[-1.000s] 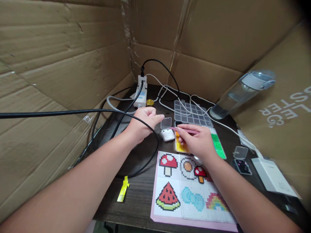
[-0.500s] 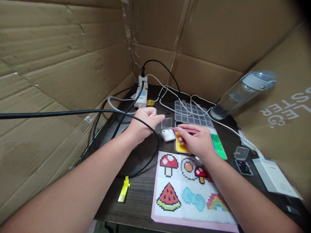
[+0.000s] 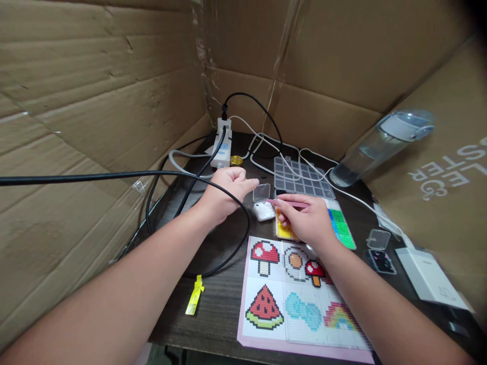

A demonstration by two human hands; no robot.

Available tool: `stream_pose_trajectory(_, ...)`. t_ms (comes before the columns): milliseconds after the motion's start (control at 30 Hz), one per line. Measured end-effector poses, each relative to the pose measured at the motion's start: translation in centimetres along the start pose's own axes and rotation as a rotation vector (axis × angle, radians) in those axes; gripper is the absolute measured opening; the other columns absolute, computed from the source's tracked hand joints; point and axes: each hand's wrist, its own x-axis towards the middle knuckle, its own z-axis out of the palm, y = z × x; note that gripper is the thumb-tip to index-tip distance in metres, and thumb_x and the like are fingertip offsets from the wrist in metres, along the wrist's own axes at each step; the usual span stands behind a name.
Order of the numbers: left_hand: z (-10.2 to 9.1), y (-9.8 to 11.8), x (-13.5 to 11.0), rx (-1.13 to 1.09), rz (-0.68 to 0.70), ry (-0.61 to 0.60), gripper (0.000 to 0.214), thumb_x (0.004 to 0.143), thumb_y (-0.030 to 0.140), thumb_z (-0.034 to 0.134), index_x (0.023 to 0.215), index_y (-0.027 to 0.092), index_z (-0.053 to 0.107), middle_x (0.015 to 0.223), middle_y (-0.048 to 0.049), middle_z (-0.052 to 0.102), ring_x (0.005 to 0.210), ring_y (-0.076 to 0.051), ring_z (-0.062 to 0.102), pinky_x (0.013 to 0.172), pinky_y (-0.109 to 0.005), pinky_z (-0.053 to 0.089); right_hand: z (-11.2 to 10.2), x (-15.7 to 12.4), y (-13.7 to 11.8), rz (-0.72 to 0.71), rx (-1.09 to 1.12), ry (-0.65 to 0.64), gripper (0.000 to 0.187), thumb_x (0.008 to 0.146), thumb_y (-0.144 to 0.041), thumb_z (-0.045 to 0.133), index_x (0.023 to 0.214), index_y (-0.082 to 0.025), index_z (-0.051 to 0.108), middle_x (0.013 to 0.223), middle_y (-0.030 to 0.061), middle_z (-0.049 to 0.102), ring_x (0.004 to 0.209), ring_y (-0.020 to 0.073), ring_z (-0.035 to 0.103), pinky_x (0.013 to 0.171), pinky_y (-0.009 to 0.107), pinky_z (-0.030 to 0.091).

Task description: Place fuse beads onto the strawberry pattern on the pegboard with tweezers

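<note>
My right hand [image 3: 306,215] pinches a pair of pink tweezers [image 3: 291,204], its tip pointing left over a small clear box of white beads [image 3: 264,212]. The box's clear lid [image 3: 262,192] stands raised behind it. Left of that box, my left hand [image 3: 228,192] is closed with the thumb stretched toward the lid; whatever its curled fingers hold, if anything, is hidden. Beneath my right hand lies a compartment tray of beads, with yellow [image 3: 286,231] and green [image 3: 343,230] ones showing. Nearer me is a pattern sheet [image 3: 262,332] under a clear pegboard, with a small bead mushroom [image 3: 314,272] on it.
A black cable [image 3: 213,272] loops over my left forearm and carries a yellow tag [image 3: 195,296]. Behind are a power strip [image 3: 221,147], a gold tin [image 3: 236,161] and white cables. A water bottle [image 3: 361,154], small dark-bead box [image 3: 380,261] and white adapter [image 3: 431,279] stand right. Cardboard walls surround the table.
Both hands stay almost still. The tweezers tip remains over the white bead box, and the view has shifted very slightly.
</note>
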Motion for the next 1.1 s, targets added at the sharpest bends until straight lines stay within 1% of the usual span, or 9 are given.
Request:
stream_pose_trajectory(300,0.0,-0.05,0.03,-0.001,-0.005,0.001,0.051,0.068,0.025,0.071,0.054,0.02,0.023,0.05,0.0096,0.019,0.043,-0.003,0.019,0.045,-0.022,0.013,0.02,0.09,0.04,0.002,-0.007,0.006,0.043,0.064,-0.046,0.083,0.089,-0.011,0.077,0.056,0.0043,0.068,0.045,0.0119,0.057,0.046,0.027,0.051)
stream_pose_trajectory(500,-0.02,-0.07,0.05,0.005,-0.001,0.0,0.051,0.068,0.025,0.071,0.053,0.02,0.023,0.05,0.0096,0.019,0.043,-0.003,0.02,0.045,-0.023,0.014,0.13,0.06,0.06,0.001,0.015,0.008,0.041,0.065,-0.044,0.084,0.088,-0.012,0.076,0.056,0.0035,0.068,0.045,0.0105,0.056,0.046,0.025,0.049)
stream_pose_trajectory(700,-0.03,-0.1,0.07,0.019,0.0,0.007,0.051,0.069,0.025,0.071,0.053,0.02,0.023,0.049,0.0096,0.02,0.043,-0.003,0.02,0.045,-0.022,0.014,0.09,0.16,0.22,-0.007,0.016,0.009,0.043,0.064,-0.046,0.084,0.089,-0.012,0.076,0.056,0.0033,0.068,0.044,0.0111,0.056,0.046,0.026,0.05)
stream_pose_trajectory(900,-0.11,-0.26,0.21,0.032,0.007,0.002,0.051,0.069,0.026,0.071,0.054,0.02,0.022,0.051,0.0097,0.018,0.043,-0.003,0.017,0.044,-0.022,0.013,0.1,0.2,0.28,-0.02,0.003,0.012,0.04,0.067,-0.045,0.082,0.089,-0.012,0.076,0.057,0.0039,0.068,0.045,0.0113,0.057,0.046,0.026,0.05)
stream_pose_trajectory(1100,-0.07,-0.22,0.19,0.039,0.014,0.007,0.051,0.069,0.026,0.07,0.054,0.021,0.022,0.051,0.0097,0.018,0.043,-0.003,0.017,0.044,-0.023,0.013,0.21,0.16,0.16,-0.006,0.007,0.015,0.038,0.064,-0.043,0.084,0.086,-0.012,0.076,0.055,0.0032,0.067,0.044,0.0105,0.056,0.044,0.025,0.049)
